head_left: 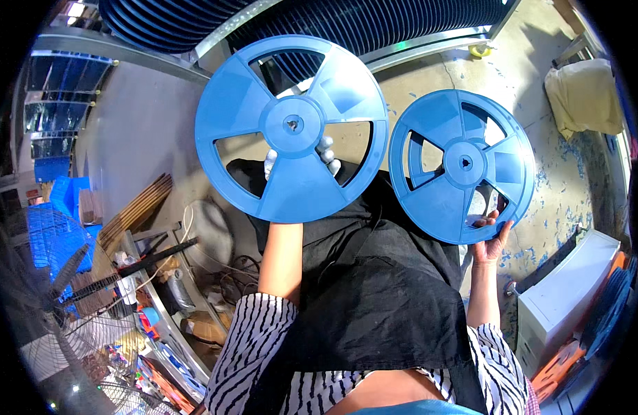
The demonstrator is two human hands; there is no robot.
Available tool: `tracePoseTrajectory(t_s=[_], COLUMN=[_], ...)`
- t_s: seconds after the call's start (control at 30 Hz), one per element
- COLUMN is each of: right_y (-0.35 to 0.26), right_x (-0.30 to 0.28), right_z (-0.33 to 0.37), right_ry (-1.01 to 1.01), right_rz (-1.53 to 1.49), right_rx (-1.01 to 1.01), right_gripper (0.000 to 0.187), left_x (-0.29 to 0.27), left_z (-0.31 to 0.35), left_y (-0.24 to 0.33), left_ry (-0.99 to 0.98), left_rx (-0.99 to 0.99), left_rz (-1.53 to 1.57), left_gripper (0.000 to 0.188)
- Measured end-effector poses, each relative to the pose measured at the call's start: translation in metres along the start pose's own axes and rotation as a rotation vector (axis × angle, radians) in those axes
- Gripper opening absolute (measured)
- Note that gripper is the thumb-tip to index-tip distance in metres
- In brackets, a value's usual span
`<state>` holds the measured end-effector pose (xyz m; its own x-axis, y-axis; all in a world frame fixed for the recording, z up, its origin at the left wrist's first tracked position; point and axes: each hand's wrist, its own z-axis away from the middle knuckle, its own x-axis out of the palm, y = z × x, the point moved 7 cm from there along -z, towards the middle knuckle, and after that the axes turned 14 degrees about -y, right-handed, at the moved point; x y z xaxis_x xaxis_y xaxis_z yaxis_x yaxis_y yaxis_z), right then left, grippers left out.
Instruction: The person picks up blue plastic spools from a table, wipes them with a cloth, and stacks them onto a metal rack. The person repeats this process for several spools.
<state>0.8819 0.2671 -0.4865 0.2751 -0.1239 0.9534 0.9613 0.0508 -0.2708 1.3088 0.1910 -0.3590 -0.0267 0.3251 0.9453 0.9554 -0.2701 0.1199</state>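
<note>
Left hand [327, 155]: holding, mostly hidden behind the left reel [295, 197]; pale covered fingertips curl through the openings at 4 and 8 o'clock, either side of the lower panel. Right hand [495, 238]: holding the right reel [423, 206] by its rim at 5 o'clock, fingers through the opening there, thumb at the edge.

Left reel sits just past 11 o'clock from the view's middle, face up. Smooth mid-blue, round. Three wedge openings at 12, 4 and 8 o'clock, solid panels between. Raised round hub, small dark hole in its centre. Bright glare on the 2 o'clock panel.

Right reel sits between 2 and 3 o'clock, same blue, looks smaller. Openings near 1, 5 and 9 o'clock; more blue shows through them, so another layer behind. Hub has a small dark hole too. Rims of the two nearly meet in view; can't tell if touching.

Further out: black apron [374, 304] at 5 o'clock, rack of dark ribbed rolls [374, 31] past 12, yellowish cloth [583, 97] at 2, white cabinet [564, 277] between 3 and 4, fan [59, 294] past 8.
</note>
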Motion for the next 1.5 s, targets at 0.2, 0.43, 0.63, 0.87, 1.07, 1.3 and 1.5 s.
tracePoseTrajectory(t_s=[0.2, 0.43, 0.63, 0.87, 1.07, 1.3, 1.5], right_y=[-0.003, -0.006, -0.007, -0.018, -0.021, -0.016, -0.022], right_x=[-0.004, 0.017, 0.021, 0.001, 0.015, 0.033, 0.025], right_z=[-0.003, -0.005, -0.008, -0.008, -0.006, -0.006, -0.002], right_ry=[-0.047, 0.026, -0.047, 0.047, 0.013, 0.188, 0.251], right_rz=[-0.002, 0.075, 0.129, 0.227, 0.266, 0.416, 0.374], right_rx=[0.05, 0.004, 0.017, 0.073, 0.101, 0.052, 0.087], right_gripper=[0.052, 0.049, 0.05, 0.054, 0.055, 0.052, 0.06], left_x=[-0.003, -0.011, -0.053, -0.141, -0.169, -0.215, -0.274], left_z=[0.003, 0.012, 0.03, 0.008, -0.057, -0.094, -0.135], left_y=[0.012, 0.032, 0.065, 0.137, 0.201, 0.244, 0.274], left_ry=[0.05, 0.157, 0.546, 0.736, 0.841, 0.948, 0.856], left_rx=[0.047, 0.066, 0.039, 0.073, 0.06, -0.058, -0.125], left_rz=[-0.018, -0.092, -0.365, -0.531, -0.742, -0.697, -0.723], left_gripper=[0.072, 0.071, 0.033, 0.019, 0.024, 0.028, 0.056])
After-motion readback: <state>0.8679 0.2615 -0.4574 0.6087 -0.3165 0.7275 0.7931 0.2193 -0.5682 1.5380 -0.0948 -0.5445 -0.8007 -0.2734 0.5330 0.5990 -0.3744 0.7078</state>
